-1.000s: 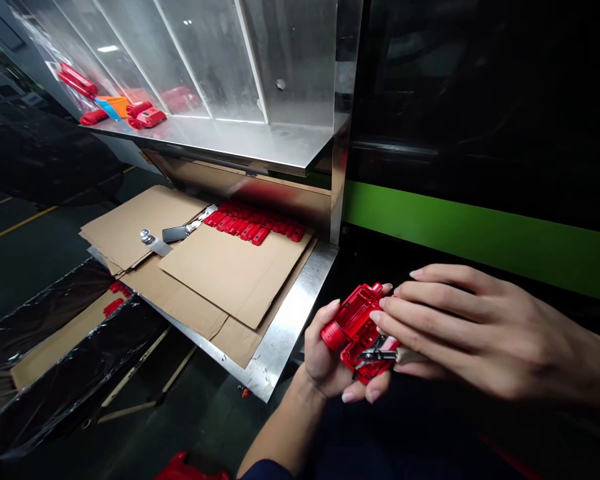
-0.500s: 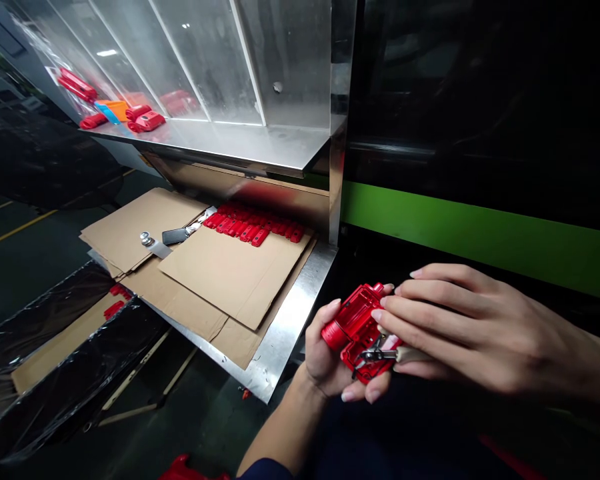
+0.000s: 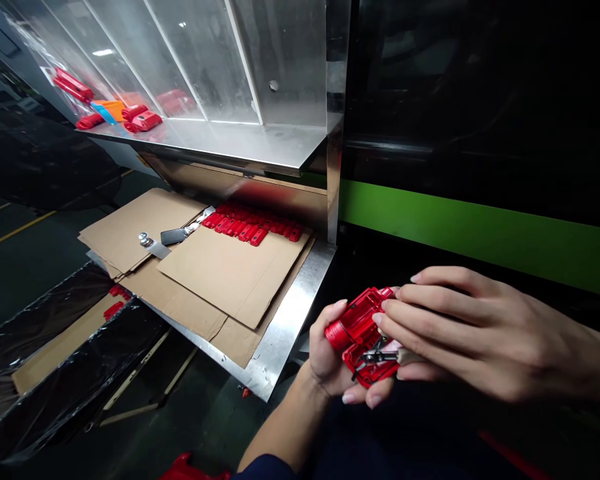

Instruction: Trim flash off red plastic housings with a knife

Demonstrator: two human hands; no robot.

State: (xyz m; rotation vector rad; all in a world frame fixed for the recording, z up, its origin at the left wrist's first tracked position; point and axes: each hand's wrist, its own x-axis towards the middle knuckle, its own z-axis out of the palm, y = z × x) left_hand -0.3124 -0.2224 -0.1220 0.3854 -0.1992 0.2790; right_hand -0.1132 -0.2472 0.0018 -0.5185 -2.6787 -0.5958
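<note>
My left hand (image 3: 327, 357) is closed around a red plastic housing (image 3: 363, 320), its open, hollow side turned up. Over it from the right comes my right hand (image 3: 475, 327), wrapped on a pair of small cutting pliers (image 3: 380, 357) with pale handles. The pliers' metal jaws lie at the lower part of the housing; whether they bite on plastic I cannot make out. The right fingertips touch the housing's upper right edge, and the palm hides most of the handles.
Rows of red parts (image 3: 253, 223) lie on a cardboard sheet (image 3: 235, 273) on the metal table (image 3: 300, 320). A dark flat object (image 3: 173, 236) is left of them. More red pieces and an orange-blue block (image 3: 109, 111) rest on the metal shelf (image 3: 240, 143). A black-lined container (image 3: 75, 373) stands lower left.
Both hands, with the housing and pliers, sit slightly further right and lower in the picture. The view has shifted a little. Both grips look the same.
</note>
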